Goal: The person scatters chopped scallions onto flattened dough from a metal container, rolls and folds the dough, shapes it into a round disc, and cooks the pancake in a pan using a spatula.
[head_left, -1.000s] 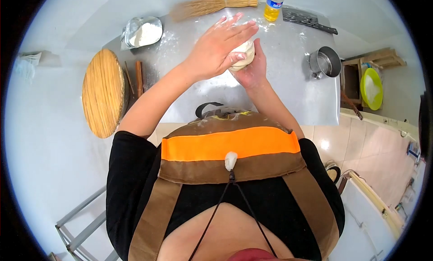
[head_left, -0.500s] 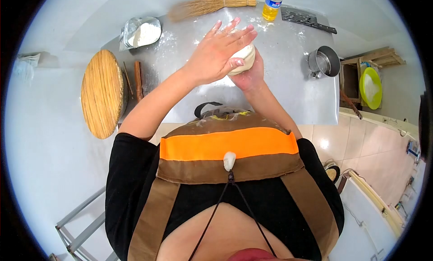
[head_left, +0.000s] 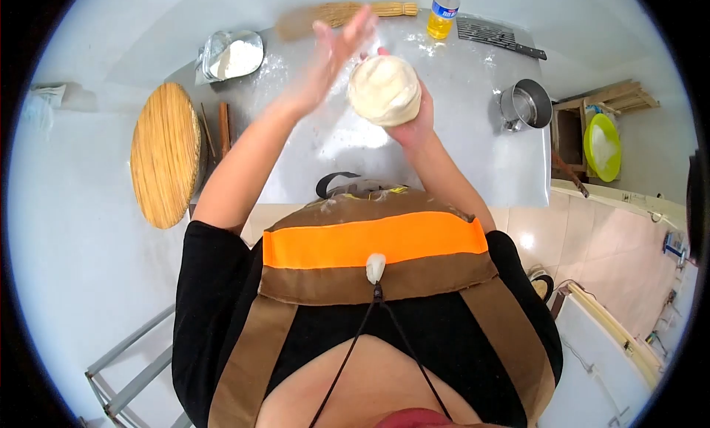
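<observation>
A round, pale ball of dough point(head_left: 384, 90) rests in my right hand point(head_left: 419, 125), whose fingers curl round its right and far sides above the metal table. Part of that hand is hidden behind the dough. To the left of the dough, my left hand point(head_left: 333, 58) is raised with its fingers spread, holding nothing and slightly smeared by motion. A gap shows between this hand and the dough. White flour point(head_left: 355, 130) lies on the tabletop below them.
At the back are a straw brush point(head_left: 336, 14), an oil bottle point(head_left: 442, 14) and a cleaver point(head_left: 499, 37). A bag of flour point(head_left: 235, 58) and a round woven lid point(head_left: 166, 156) stand left. On the right are a metal pot point(head_left: 526, 105) and a green basin point(head_left: 603, 147).
My left hand has lifted off the dough and moved left. The dough, formerly half covered by that hand, now shows in full in my right hand.
</observation>
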`<act>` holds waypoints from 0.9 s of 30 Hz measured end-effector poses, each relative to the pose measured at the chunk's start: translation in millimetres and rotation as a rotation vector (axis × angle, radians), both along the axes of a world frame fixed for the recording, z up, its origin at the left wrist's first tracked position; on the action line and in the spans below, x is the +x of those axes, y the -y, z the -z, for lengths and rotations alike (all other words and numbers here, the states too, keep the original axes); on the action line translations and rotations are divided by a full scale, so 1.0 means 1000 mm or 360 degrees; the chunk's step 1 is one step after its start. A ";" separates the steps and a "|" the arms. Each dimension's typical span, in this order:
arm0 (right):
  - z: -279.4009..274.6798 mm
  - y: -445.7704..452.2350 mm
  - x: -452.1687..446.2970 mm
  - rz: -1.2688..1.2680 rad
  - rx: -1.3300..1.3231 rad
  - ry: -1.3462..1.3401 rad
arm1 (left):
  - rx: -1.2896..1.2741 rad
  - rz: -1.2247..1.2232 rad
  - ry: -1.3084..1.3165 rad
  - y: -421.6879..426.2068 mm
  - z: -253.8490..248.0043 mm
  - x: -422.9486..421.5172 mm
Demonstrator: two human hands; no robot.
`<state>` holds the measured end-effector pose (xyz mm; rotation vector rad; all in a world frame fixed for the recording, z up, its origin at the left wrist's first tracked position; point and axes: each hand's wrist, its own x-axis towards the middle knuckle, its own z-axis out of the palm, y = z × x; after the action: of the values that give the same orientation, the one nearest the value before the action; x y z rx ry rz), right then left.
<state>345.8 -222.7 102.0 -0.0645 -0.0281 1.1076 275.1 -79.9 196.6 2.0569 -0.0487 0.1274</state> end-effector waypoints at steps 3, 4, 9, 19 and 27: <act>0.006 -0.001 0.005 -0.0124 0.0288 -0.0133 | 0.0415 -0.0252 0.0195 0.019 -0.003 0.003; 0.006 -0.001 0.005 -0.0214 0.0453 -0.0218 | 0.1085 -0.0286 0.0253 0.032 0.001 0.006; -0.002 0.006 -0.018 0.0137 -0.0191 0.0129 | 0.1477 -0.0357 0.0261 0.067 0.016 -0.007; 0.030 0.013 -0.022 0.0087 -0.0174 -0.0015 | -0.0183 -0.0663 0.0746 -0.007 0.070 -0.006; 0.038 0.053 0.001 0.0646 -0.0629 0.0184 | 0.0246 -0.1341 -0.0480 -0.070 0.233 -0.134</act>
<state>346.5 -275.9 63.6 -0.4687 0.0974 0.6894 140.9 -9.9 -36.2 2.1029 1.0242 0.3336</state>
